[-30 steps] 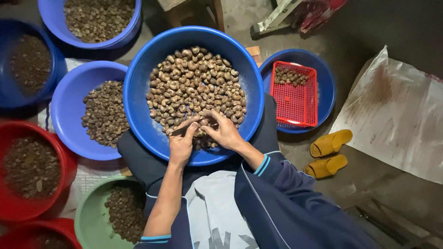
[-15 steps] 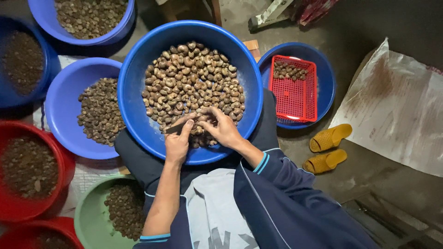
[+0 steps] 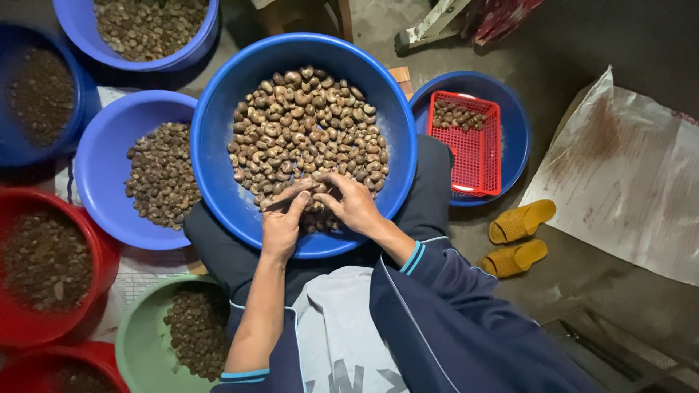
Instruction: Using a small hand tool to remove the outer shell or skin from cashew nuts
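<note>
A large blue basin (image 3: 218,131) rests on my lap, heaped with brown cashew nuts (image 3: 306,131). My left hand (image 3: 282,222) is at the near side of the pile, closed on a small dark blade-like tool (image 3: 280,203). My right hand (image 3: 351,204) meets it there, its fingers pinched on a single nut (image 3: 318,188) between the two hands. What the fingertips hide under them I cannot make out.
Several basins ring me: lilac ones (image 3: 105,175) at left and top, dark blue (image 3: 14,138) at far left, red (image 3: 87,240) and green (image 3: 135,335) below left, all holding nuts. A red basket (image 3: 470,156) sits in a blue basin at right. Yellow sandals (image 3: 518,240) and a sack (image 3: 626,175) lie right.
Both hands stay together at the near edge of the nut pile with only small finger movements. The view has shifted slightly.
</note>
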